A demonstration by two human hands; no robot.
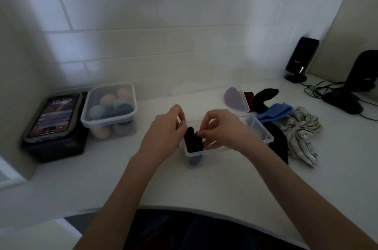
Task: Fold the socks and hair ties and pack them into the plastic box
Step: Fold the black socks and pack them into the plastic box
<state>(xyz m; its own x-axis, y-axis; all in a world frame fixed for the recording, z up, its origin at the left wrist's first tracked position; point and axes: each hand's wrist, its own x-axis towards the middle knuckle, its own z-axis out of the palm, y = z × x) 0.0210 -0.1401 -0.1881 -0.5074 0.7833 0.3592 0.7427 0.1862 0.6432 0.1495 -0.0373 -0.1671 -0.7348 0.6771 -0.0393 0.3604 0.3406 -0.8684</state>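
Observation:
A clear plastic box [263, 133] stands open in the middle of the white counter. Inside its left end sits a folded black sock [192, 142]. My left hand [165, 133] rests at the box's left end, fingers curled beside the sock. My right hand [221, 127] is over the box and pinches the sock's top edge with its fingertips. Right of the box lie a blue sock [275, 111], a striped white cloth piece [300, 133], a black sock [266, 95] and a dark cloth [279, 145]. The box's lid [235, 99] lies behind it.
A second, closed plastic box [109, 110] with several rolled pastel socks stands at the left. A lit phone [54, 115] leans on a black box beside it. A black speaker [301, 59], a stand [345, 98] and cables occupy the back right corner.

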